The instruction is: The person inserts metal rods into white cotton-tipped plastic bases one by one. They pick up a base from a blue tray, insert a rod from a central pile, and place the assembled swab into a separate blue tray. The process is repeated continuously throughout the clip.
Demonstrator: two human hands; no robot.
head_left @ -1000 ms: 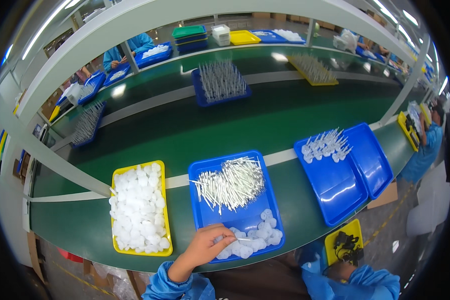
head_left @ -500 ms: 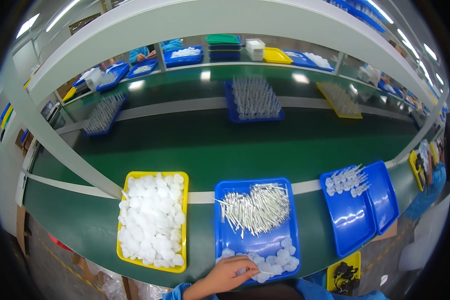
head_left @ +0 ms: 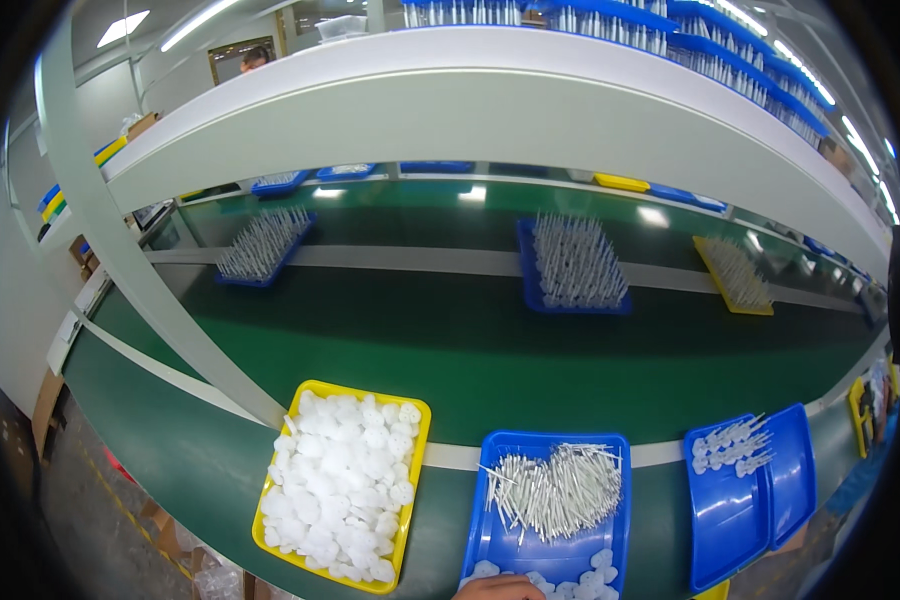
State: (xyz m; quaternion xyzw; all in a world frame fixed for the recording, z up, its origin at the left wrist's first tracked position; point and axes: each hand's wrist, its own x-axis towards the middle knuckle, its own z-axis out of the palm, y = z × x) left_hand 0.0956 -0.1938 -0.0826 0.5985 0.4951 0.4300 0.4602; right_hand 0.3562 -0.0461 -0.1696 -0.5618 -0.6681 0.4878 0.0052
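Note:
My left hand (head_left: 500,588) shows only in part at the lower edge, over the near end of a blue tray (head_left: 510,555). Its fingertips are cut off, so what they hold cannot be made out. Round white plastic pieces (head_left: 595,580) lie in that tray beside the hand. Farther up the same tray is a heap of thin whitish sticks (head_left: 560,490). To the left, a yellow tray (head_left: 419,480) is piled with more white round pieces (head_left: 345,480). My right hand is out of view.
At right, two overlapping blue trays (head_left: 720,540) hold several sticks with round white bases (head_left: 735,448). Across the green bench stand trays of upright sticks, two blue (head_left: 577,262) and one yellow (head_left: 738,275). A white slanting post (head_left: 160,280) and overhead shelf (head_left: 470,110) frame the bench.
The view has tilted up and shifted left, so the trays sit lower and farther right in it. My left hand, pinching near the round pieces before, is now mostly below the edge.

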